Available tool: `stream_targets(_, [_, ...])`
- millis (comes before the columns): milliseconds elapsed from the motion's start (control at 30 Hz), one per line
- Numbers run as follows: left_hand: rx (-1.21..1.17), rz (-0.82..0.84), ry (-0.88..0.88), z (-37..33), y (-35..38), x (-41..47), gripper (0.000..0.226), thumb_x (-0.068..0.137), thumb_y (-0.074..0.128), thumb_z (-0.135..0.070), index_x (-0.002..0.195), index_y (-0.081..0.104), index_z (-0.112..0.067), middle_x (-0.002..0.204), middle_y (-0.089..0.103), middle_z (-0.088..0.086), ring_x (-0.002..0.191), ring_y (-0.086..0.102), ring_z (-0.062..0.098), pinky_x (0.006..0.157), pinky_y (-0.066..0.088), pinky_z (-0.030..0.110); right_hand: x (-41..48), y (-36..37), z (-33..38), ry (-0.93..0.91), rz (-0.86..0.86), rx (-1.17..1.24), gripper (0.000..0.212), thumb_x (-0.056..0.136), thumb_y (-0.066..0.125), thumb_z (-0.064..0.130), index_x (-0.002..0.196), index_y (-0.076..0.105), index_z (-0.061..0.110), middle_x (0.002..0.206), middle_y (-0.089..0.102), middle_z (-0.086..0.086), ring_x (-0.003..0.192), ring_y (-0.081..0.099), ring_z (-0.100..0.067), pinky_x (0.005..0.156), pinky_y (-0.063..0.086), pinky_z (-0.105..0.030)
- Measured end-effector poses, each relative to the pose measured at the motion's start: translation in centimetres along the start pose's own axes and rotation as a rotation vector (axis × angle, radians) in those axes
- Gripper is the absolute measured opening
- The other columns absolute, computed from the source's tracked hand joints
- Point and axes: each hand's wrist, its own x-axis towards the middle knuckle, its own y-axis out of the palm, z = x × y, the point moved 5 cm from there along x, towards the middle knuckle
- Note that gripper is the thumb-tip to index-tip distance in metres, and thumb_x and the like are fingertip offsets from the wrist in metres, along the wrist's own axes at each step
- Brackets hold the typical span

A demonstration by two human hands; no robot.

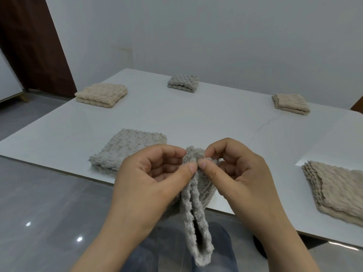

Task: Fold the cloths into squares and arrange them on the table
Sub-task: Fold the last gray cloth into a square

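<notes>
White table (196, 114) stands before a pale wall (216, 36). Over its near edge the left hand (149, 173) and right hand (239, 169) pinch the top of a hanging grey cloth (196, 222) between thumbs and curled fingers, thumbs almost touching. Folded cloths lie well apart: a near grey square (127, 150) by the near edge, a left beige square (102, 95) at the far left corner, a far grey square (183, 83) by the far edge, a right beige square (290, 104) far right, and a near beige square (337, 189) at the near right.
</notes>
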Motion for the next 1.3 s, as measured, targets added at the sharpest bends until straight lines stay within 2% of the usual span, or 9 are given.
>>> stream_targets(167, [0.062, 0.026, -0.016, 0.1, -0.3, 0.3, 0.023, 0.058, 0.086, -0.021, 0.076, 0.073, -0.014, 0.07, 0.073, 0.005, 0.063, 0.068, 0.012, 0.059, 0.054, 0.016, 0.0, 0.3, -0.1, -0.003, 0.02, -0.005, 0.008, 0.079, 0.07, 0.03, 0.078, 0.063, 0.026, 0.053, 0.052, -0.004, 0.042, 0.036, -0.006, 0.044, 0.03, -0.017])
stream_targets(267, [0.073, 0.028, -0.003, 0.1, -0.4, 0.4, 0.014, 0.064, 0.084, -0.012, 0.072, 0.073, -0.012, 0.069, 0.072, 0.007, 0.062, 0.066, 0.012, 0.058, 0.053, 0.016, 0.0, 0.2, -0.2, 0.006, 0.039, 0.012, 0.006, 0.077, 0.069, 0.032, 0.079, 0.064, 0.028, 0.064, 0.058, -0.001, 0.044, 0.039, -0.008, 0.045, 0.033, -0.02])
stream_targets(367, [0.08, 0.023, 0.023, -0.1, -0.8, 0.7, 0.015, 0.059, 0.075, -0.018, 0.073, 0.073, -0.015, 0.069, 0.072, 0.005, 0.062, 0.066, 0.01, 0.06, 0.053, 0.015, 0.1, -0.1, -0.6, 0.027, 0.07, 0.01, 0.009, 0.078, 0.068, 0.036, 0.083, 0.066, 0.029, 0.072, 0.061, 0.006, 0.047, 0.041, -0.011, 0.046, 0.035, -0.025])
stream_targets(567, [0.025, 0.013, 0.056, -1.0, -1.6, 1.1, 0.008, 0.063, 0.071, -0.013, 0.071, 0.069, -0.015, 0.058, 0.065, -0.007, 0.053, 0.059, -0.001, 0.052, 0.045, 0.008, 0.1, -1.1, -1.5, 0.087, 0.055, -0.075, 0.022, 0.071, 0.069, 0.05, 0.083, 0.067, 0.032, 0.046, 0.041, 0.01, 0.047, 0.034, -0.012, 0.05, 0.034, -0.024])
stream_targets(700, [0.036, -0.017, 0.074, -1.1, -2.3, 1.4, 0.017, 0.073, 0.074, 0.003, 0.071, 0.066, -0.012, 0.048, 0.057, -0.012, 0.043, 0.049, -0.002, 0.045, 0.038, 0.007, 0.1, -1.6, -2.0, 0.092, 0.086, -0.199, 0.016, 0.076, 0.073, 0.043, 0.086, 0.068, 0.031, 0.042, 0.045, 0.019, 0.043, 0.032, -0.007, 0.048, 0.03, -0.012])
stream_targets(833, [0.084, -0.053, 0.062, -0.4, -3.3, 2.0, 0.005, 0.067, 0.072, -0.015, 0.067, 0.068, -0.018, 0.051, 0.059, -0.01, 0.045, 0.046, 0.0, 0.044, 0.038, 0.01, 0.3, -2.0, -2.2, 0.045, 0.087, -0.353, 0.011, 0.078, 0.072, 0.04, 0.084, 0.068, 0.032, 0.047, 0.05, 0.025, 0.045, 0.04, -0.008, 0.05, 0.032, -0.012])
stream_targets(933, [0.22, -0.116, 0.089, 0.4, -3.7, 2.5, 0.015, 0.077, 0.072, -0.007, 0.071, 0.067, -0.019, 0.057, 0.063, -0.01, 0.049, 0.051, -0.001, 0.048, 0.041, 0.008, 0.5, -2.0, -1.9, -0.023, 0.07, -0.441, 0.006, 0.08, 0.072, 0.034, 0.078, 0.069, 0.03, 0.057, 0.053, 0.03, 0.056, 0.049, -0.003, 0.054, 0.032, -0.012])
stream_targets(1100, [0.499, -0.1, 0.135, 1.7, -3.3, 2.7, 0.009, 0.086, 0.058, -0.014, 0.085, 0.059, -0.022, 0.073, 0.063, 0.002, 0.055, 0.049, 0.003, 0.051, 0.038, 0.012, 0.9, -1.8, -2.2, -0.055, 0.007, -0.455, 0.009, 0.077, 0.075, 0.035, 0.071, 0.068, 0.032, 0.066, 0.058, 0.023, 0.065, 0.053, -0.001, 0.055, 0.033, -0.012])
stream_targets(1300, [0.571, -0.086, 0.146, 4.4, -2.0, 3.9, 0.008, 0.09, 0.048, -0.012, 0.092, 0.047, -0.02, 0.051, 0.048, -0.001, 0.048, 0.04, 0.006, 0.049, 0.032, 0.018, 2.4, -1.5, -4.3, 0.01, -0.036, -0.388, 0.007, 0.077, 0.075, 0.03, 0.072, 0.07, 0.03, 0.063, 0.059, 0.026, 0.063, 0.052, 0.002, 0.056, 0.034, -0.01])
